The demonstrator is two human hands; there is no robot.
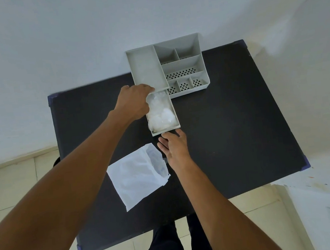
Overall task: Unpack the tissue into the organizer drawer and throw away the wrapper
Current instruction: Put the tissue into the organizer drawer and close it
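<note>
Tissue (162, 115) lies in the pulled-out organizer drawer (174, 111), left hand (135, 101) pressing it, grip unclear. Right hand (174, 144) is open at drawer front. Wrapper (135, 177) remains on table (231, 128), undiscarded.

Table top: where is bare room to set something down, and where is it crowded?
Free: the table right of the drawer and below the organizer; also the far-left strip. Crowded: the middle, with both hands, the drawer and the wrapper.

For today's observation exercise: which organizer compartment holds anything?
Only the pulled-out drawer, nearest the person, holds tissue; every top compartment looks empty.
</note>
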